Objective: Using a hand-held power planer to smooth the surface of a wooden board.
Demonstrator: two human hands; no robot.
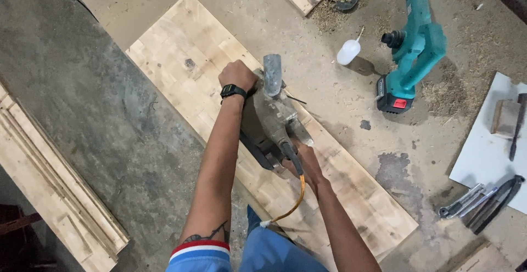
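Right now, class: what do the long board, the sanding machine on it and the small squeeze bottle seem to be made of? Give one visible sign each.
Long board: pale bare wood, seemingly glued from short blocks; joints and grain show.
Sanding machine: likely metal body, dull grey and dusty; the left hand and right hand grip it.
Squeeze bottle: probably plastic, translucent white with a thin nozzle.

A dusty concrete floor (110, 113) carries everything here. A long jointed wooden board (181, 58) lies flat on it, running diagonally. Right of the board sit a small white squeeze bottle (349, 51) and a teal cordless blower (413, 52), amid sawdust. Further right lies a white sheet (483, 151) with metal hand tools (483, 198) beside it. Left of the board, stacked wooden planks (55, 195) rest.
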